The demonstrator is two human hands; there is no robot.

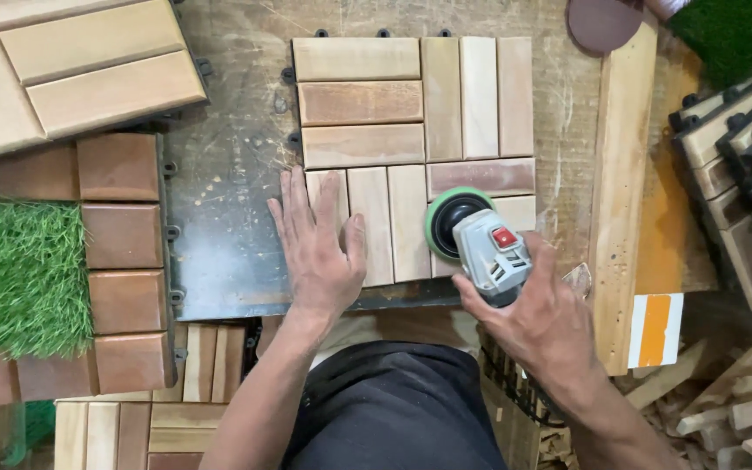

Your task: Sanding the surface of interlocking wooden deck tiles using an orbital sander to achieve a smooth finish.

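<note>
Now your left hand (319, 244) lies flat with the fingers spread apart on the lower left corner of the wooden deck tile (415, 157), pressing on its upright slats. Your right hand (537, 318) is closed around the grey body of a power sander (489, 248), which has a red switch on top. Its round green pad (447, 222) sits on the lower right part of the same tile, just beside your left thumb but not touching it. The tile lies in the middle of the worn counter (219, 174), with its black plastic clips showing along the top and left edges. A long wooden plank (621, 191) lies near the tile on the right side. On the left, a piece of green artificial grass (19, 274) rests on a row of darker reddish tiles (124, 261), and a lighter tile (80, 61) sits in the upper left corner. A stack of tiles (741, 174) stands at the far right.
</note>
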